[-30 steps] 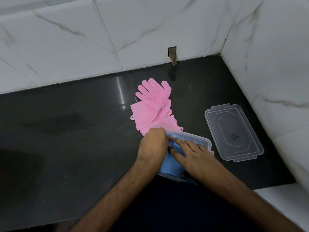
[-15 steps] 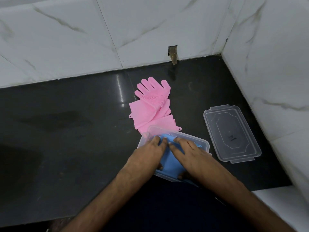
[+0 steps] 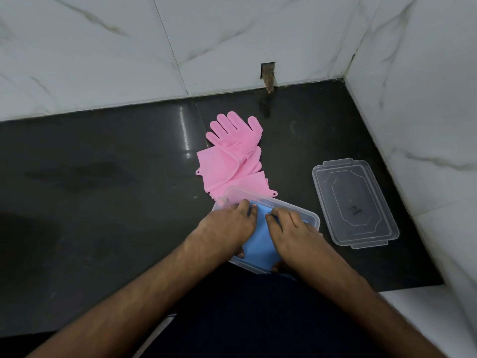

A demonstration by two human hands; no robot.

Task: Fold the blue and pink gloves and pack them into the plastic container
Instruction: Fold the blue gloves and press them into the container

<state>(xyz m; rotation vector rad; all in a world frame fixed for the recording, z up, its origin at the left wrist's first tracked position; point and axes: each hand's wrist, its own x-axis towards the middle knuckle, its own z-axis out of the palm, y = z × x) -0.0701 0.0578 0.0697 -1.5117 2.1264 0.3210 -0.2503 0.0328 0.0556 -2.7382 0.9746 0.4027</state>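
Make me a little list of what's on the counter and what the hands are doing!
surface: dark counter, in a corner of white marble-look walls
container: clear plastic, open, near the counter's front edge
blue gloves: inside the container
left hand: pressing flat on the blue gloves
right hand: pressing flat on the blue gloves
pink gloves: on the counter just behind the container, not packed
lid: off, lying right of the container
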